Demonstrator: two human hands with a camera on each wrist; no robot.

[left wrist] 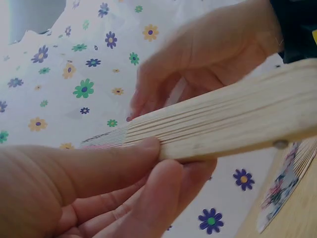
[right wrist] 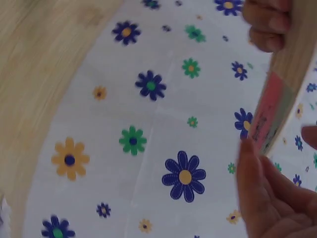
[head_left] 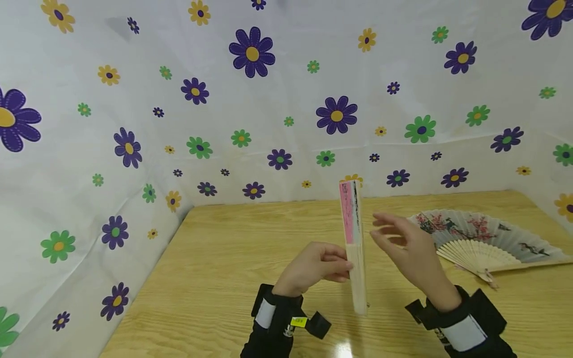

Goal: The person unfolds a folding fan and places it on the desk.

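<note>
A folded hand fan (head_left: 353, 248) stands nearly upright over the table, its pale wooden sticks below and pink and grey-blue printed cloth or paper above. My left hand (head_left: 315, 268) pinches it by the sticks between thumb and fingers. In the left wrist view the thumb presses along the side of the wooden ribs (left wrist: 213, 119), and a small rivet (left wrist: 281, 144) shows at the lower end. To the right of the fan is my right hand (head_left: 409, 253), fingers loosely bent and parted from the thumb. In the head view a gap lies between its fingertips and the fan.
A second fan (head_left: 479, 243), spread wide with red blossoms on white, lies at the right on the wooden table (head_left: 215, 278). Behind and to the left hangs a white flower-patterned sheet (head_left: 286, 89), reaching the table's back edge.
</note>
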